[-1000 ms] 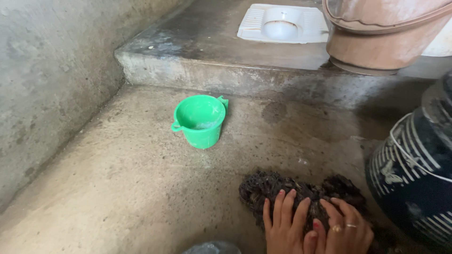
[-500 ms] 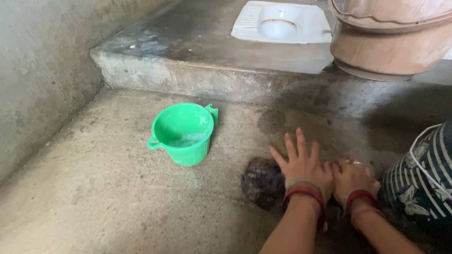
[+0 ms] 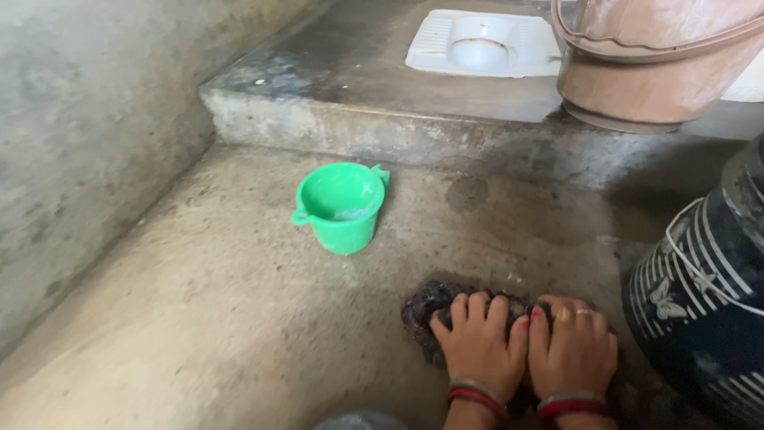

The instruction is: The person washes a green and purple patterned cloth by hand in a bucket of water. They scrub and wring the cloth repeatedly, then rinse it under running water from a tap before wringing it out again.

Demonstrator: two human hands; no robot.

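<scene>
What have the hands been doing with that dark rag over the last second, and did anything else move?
Both hands pushed the dark rag forward across the floor, then drew it back toward the person. The left hand, splayed mid-stroke, now has its fingers curled over it, the right hand beside it. The green mug and brown bucket stayed put.

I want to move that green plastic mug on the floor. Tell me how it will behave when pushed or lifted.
The green mug is thin plastic with only a little pale residue inside, so it is probably light and would slide easily on the concrete floor. Its wide rim over a narrower base suggests a high push could tip it.
</scene>
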